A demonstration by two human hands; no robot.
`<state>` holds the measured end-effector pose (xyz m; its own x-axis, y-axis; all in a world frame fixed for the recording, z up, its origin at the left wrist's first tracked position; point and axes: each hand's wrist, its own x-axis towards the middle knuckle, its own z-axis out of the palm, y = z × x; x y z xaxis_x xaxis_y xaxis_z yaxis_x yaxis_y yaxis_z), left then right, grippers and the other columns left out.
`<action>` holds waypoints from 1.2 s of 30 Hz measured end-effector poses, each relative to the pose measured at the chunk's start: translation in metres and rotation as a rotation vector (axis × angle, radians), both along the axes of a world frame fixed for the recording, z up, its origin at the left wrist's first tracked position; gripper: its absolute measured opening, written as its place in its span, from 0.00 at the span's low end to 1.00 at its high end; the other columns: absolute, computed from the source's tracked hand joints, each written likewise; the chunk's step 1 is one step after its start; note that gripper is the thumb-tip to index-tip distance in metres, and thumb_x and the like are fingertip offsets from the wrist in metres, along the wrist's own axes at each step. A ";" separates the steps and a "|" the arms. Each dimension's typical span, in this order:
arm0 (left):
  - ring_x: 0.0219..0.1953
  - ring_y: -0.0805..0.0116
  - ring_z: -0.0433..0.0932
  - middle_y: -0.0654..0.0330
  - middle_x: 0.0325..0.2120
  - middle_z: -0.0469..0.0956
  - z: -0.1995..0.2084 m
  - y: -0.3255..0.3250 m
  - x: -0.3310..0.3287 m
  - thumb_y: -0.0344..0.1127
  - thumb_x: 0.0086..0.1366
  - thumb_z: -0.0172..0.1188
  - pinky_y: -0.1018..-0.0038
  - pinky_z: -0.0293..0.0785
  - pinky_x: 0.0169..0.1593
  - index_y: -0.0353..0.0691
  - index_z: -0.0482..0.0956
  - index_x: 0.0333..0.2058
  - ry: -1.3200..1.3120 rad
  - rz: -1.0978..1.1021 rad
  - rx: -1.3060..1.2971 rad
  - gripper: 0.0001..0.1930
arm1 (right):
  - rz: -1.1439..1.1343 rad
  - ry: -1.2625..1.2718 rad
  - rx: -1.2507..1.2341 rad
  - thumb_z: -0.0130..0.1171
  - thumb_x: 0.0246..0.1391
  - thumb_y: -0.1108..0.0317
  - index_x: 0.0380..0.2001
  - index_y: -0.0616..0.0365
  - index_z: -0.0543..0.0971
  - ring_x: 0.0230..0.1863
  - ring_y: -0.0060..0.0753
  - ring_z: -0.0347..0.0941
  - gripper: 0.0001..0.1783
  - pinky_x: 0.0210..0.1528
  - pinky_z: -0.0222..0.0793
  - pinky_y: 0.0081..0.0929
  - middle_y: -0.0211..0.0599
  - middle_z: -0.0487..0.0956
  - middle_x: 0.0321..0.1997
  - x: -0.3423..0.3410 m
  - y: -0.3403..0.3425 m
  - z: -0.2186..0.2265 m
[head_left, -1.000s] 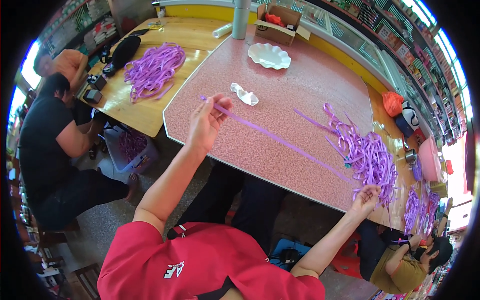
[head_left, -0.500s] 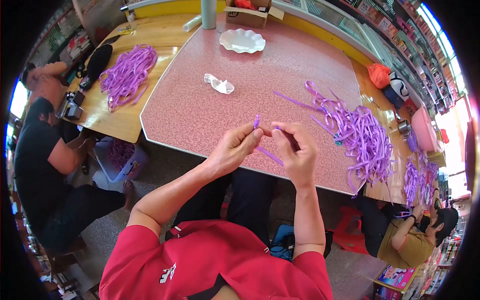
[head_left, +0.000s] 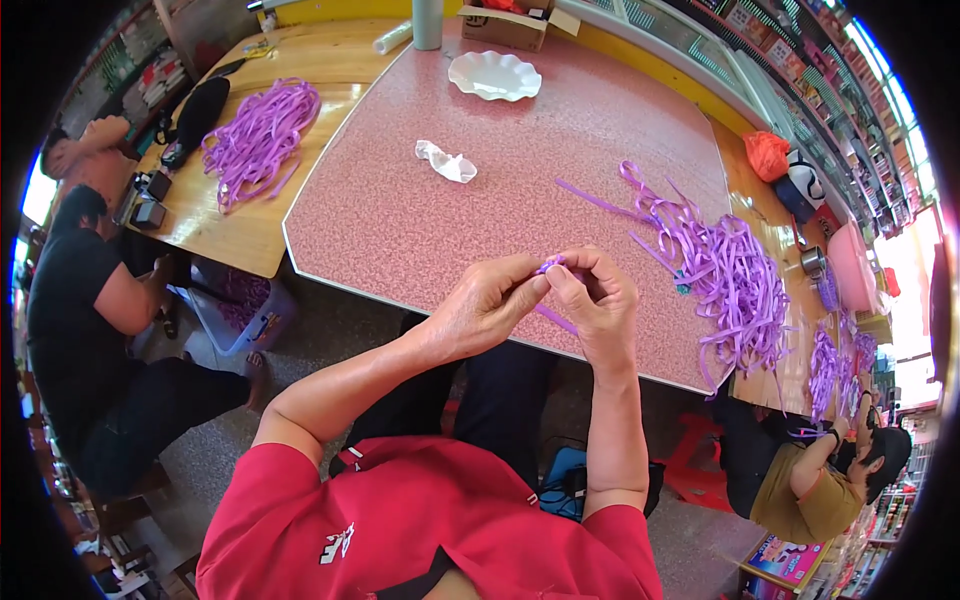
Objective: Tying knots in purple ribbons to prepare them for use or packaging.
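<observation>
Both hands meet over the near edge of the pink speckled table [head_left: 400, 230]. Thumb and fingers of my left hand [head_left: 492, 300] pinch a purple ribbon [head_left: 554, 318], part of it bunched small at the fingertips. My right hand [head_left: 600, 305] pinches the same ribbon right beside them, the fingertips of the two hands touching. A loose length of it slants down below the hands. How the bunched part is folded or knotted is mostly hidden by the fingers. To the right on the table lies a tangled heap of purple ribbons [head_left: 735, 280].
A crumpled white tissue [head_left: 447, 162] and a white scalloped dish [head_left: 495, 76] lie farther back, before a cardboard box [head_left: 505, 28]. Another ribbon pile [head_left: 262, 135] rests on the wooden table at left. One person [head_left: 85, 330] sits left by a plastic tub [head_left: 240, 325], another [head_left: 815, 480] at right.
My left hand has moved right, up against the right hand. The ribbon's short bunched end, which stuck up from the left fingertips, is now between both hands' fingertips. The view has shifted slightly.
</observation>
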<state>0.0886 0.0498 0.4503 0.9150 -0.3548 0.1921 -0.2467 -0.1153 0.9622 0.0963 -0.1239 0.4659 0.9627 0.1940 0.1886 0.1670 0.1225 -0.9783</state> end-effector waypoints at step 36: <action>0.30 0.88 0.67 0.74 0.27 0.75 0.004 0.001 -0.003 0.39 0.69 0.61 0.84 0.62 0.31 0.35 0.81 0.40 0.248 -0.153 -0.356 0.12 | 0.102 -0.081 -0.156 0.60 0.56 0.75 0.33 0.60 0.79 0.29 0.11 0.63 0.02 0.32 0.58 0.13 0.24 0.74 0.31 -0.012 -0.028 0.025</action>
<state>0.0858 0.0512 0.4546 0.8908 -0.4413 0.1086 0.0072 0.2527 0.9675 0.0839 -0.1521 0.4904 0.9194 0.3231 0.2244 0.2403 -0.0095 -0.9707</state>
